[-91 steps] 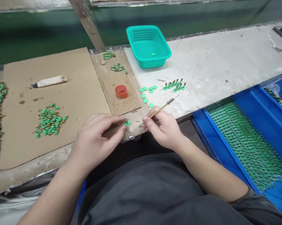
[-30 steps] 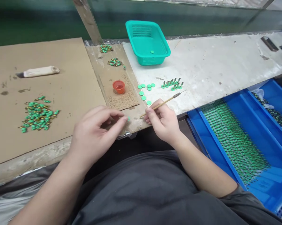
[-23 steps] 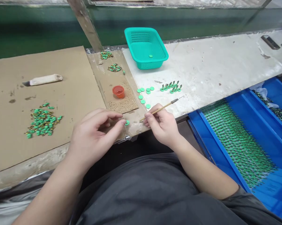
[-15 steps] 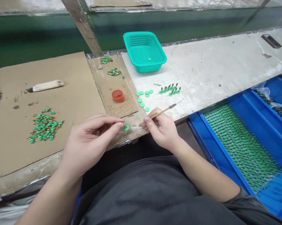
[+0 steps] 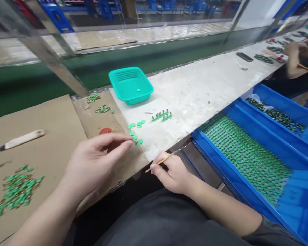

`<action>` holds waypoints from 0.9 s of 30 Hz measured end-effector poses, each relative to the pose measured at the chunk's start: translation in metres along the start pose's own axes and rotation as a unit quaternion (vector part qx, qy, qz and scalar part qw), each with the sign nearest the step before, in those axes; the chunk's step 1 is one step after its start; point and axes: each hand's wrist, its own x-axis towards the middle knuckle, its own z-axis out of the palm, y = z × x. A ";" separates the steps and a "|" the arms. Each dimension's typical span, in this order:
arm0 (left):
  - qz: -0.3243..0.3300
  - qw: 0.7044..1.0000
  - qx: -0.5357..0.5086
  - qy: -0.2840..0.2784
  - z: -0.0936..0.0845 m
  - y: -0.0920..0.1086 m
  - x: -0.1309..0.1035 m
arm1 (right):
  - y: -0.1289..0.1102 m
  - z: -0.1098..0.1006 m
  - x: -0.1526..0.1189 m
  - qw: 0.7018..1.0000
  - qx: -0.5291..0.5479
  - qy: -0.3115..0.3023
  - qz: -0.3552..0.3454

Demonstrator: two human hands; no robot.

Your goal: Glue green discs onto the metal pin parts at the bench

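Note:
My left hand [image 5: 100, 160] pinches a small green piece at its fingertips, just beside several loose green discs [image 5: 139, 124] on the white work surface. In my right hand [image 5: 170, 172] is a thin wooden brush [image 5: 162, 161], held over the table's front edge. Green discs with dark upright pieces on them [image 5: 163, 116] stand in a group right of the loose discs. A red cup [image 5: 105, 131] is mostly hidden behind my left hand. Green and gold pieces [image 5: 18, 188] lie heaped on the cardboard at the left.
A teal basket [image 5: 130, 85] with one disc stands behind the loose discs. A white-handled tool [image 5: 23, 140] lies on the left cardboard. Blue trays [image 5: 302, 194] of green pieces are at the right. Another person's arm [image 5: 293, 59] shows at the far right.
The view has swung right and up, bringing another person's arms into sight. My left hand has moved with its piece to the loose discs; my right hand with the brush is now off the table edge.

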 end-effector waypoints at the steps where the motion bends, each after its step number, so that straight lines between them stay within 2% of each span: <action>1: 0.036 0.999 0.033 -0.014 0.010 0.001 0.015 | 0.000 -0.005 -0.004 1.000 -0.004 0.006 0.007; 3: 0.119 0.985 0.118 -0.031 0.032 0.003 0.045 | 0.001 -0.014 -0.010 1.000 -0.008 0.016 0.022; 5: 0.164 0.972 0.163 -0.033 0.054 0.003 0.070 | 0.001 -0.022 -0.014 0.999 -0.011 0.027 0.028; 8: 0.186 0.961 0.205 -0.018 0.079 0.001 0.094 | 0.002 -0.031 -0.017 0.999 -0.014 0.042 0.026; 11: 0.198 0.950 0.242 -0.023 0.089 -0.001 0.103 | 0.003 -0.039 -0.020 0.998 -0.013 0.053 0.022; 16: 0.200 0.935 0.289 -0.054 0.091 0.004 0.105 | 0.007 -0.046 -0.022 0.998 -0.023 0.048 0.038; 21: 0.184 0.931 0.305 -0.078 0.091 0.014 0.107 | 0.010 -0.044 -0.019 0.998 -0.025 0.041 0.038; 24: 0.158 0.939 0.298 -0.072 0.072 0.020 0.102 | 0.008 -0.045 -0.019 0.999 -0.015 0.037 0.037; 27: 0.088 0.953 0.277 -0.087 0.038 0.018 0.085 | 0.005 -0.049 -0.022 0.998 -0.012 0.041 0.047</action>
